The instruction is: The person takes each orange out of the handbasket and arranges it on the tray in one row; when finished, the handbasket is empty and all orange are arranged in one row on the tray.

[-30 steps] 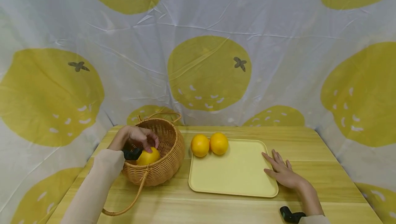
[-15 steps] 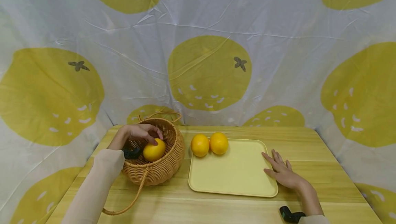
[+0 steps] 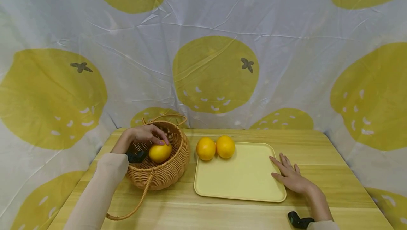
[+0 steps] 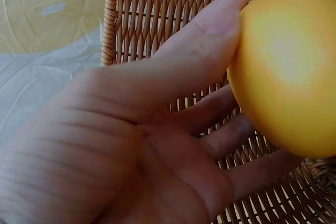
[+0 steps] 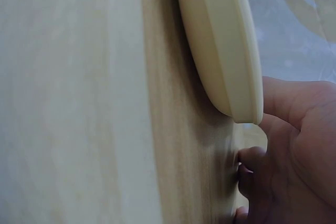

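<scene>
Inside the mouth of the wicker basket (image 3: 176, 175), my left hand (image 3: 144, 133) holds an orange (image 3: 160, 152). Seen from the left wrist, the thumb (image 4: 210, 40) presses one side of the orange (image 4: 289, 72) while the fingers curl in behind it. Two more oranges sit side by side at the far left corner of a pale yellow tray (image 3: 240, 177). My right hand (image 3: 294, 178) lies at the tray's right edge with its fingers spread. In the right wrist view its thumb is against the tray rim (image 5: 252, 66), and the other fingers reach down beside it.
One basket handle (image 3: 141, 203) hangs down in front onto the wooden table (image 3: 238, 216); the other leans toward the back. A fabric curtain (image 3: 286, 64) printed with large yellow fruit encloses the table at the back and sides.
My left hand has brought the orange up and to the right within the basket, with only a slight shift in the last half second. My right hand and the tray have stayed put.
</scene>
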Demonstrator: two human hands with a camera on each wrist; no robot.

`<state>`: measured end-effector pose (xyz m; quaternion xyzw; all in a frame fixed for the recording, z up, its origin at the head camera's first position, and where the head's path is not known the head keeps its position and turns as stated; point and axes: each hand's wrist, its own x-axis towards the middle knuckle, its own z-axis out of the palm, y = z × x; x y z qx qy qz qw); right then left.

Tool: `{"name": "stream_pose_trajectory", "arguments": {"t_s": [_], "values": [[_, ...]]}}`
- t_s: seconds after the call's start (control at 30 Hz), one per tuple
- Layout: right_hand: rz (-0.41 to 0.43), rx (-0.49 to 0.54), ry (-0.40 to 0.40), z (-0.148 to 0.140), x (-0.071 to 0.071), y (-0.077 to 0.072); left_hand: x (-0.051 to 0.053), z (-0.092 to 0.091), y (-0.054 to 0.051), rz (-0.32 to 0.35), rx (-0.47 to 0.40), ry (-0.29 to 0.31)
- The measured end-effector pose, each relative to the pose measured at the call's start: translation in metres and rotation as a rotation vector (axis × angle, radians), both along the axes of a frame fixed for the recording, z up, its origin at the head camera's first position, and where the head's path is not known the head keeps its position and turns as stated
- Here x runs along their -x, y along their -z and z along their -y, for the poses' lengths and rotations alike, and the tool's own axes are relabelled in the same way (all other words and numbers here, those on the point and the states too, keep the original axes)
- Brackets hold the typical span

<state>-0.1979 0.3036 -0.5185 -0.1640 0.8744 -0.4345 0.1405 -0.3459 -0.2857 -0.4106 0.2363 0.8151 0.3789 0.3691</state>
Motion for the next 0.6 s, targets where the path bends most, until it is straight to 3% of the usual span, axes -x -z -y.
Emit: {"name": "stream_pose_trajectory", "arguments": {"t_s": [0.2, 0.47, 0.6], "values": [[-0.004, 0.020, -0.001, -0.001, 0.000, 0.003, 0.000, 0.000, 0.001, -0.044, 0.010, 0.080], [0.017, -0.036, 0.024, 0.003, -0.001, -0.005, -0.002, -0.002, -0.002, -0.085, 0.028, -0.024], [0.027, -0.059, 0.035, 0.005, -0.001, -0.008, -0.004, -0.004, -0.004, -0.122, 0.044, 0.006]]}}
